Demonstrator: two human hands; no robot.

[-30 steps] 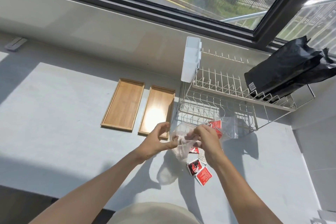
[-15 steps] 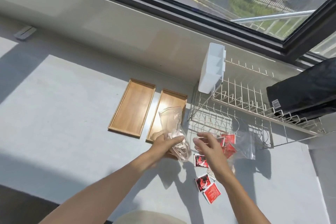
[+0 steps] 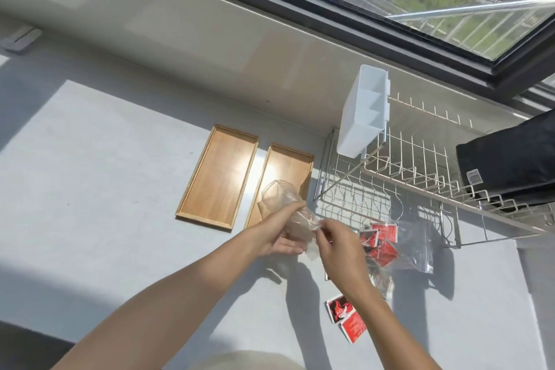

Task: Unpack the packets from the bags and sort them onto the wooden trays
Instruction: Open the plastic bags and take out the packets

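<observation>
Your left hand [image 3: 280, 230] grips a crumpled clear plastic bag [image 3: 282, 204], which it holds up above the desk [image 3: 105, 189] so that the bag's open top stands over the near end of the right wooden tray [image 3: 285, 171]. Your right hand [image 3: 338, 245] meets it from the other side, thumb and fingers pinching the lower edge of the same bag. Whether any packets are inside this bag you cannot tell; the plastic is wrinkled and catches the light.

The left wooden tray [image 3: 217, 180] lies just beside the right one, the two parallel and both bare in the sun.

To the right of your hands a second clear bag [image 3: 414, 245] lies flat on the desk with several red packets [image 3: 381, 239] at its mouth, close to the foot of the wire dish rack [image 3: 405, 177]. Two more loose red packets [image 3: 345, 318] lie nearer to you, touching each other, just beside your right forearm.

A white plastic holder [image 3: 362, 117] hangs on the rack's left end, and a black bag [image 3: 510, 162] rests on its upper tier at the right
</observation>
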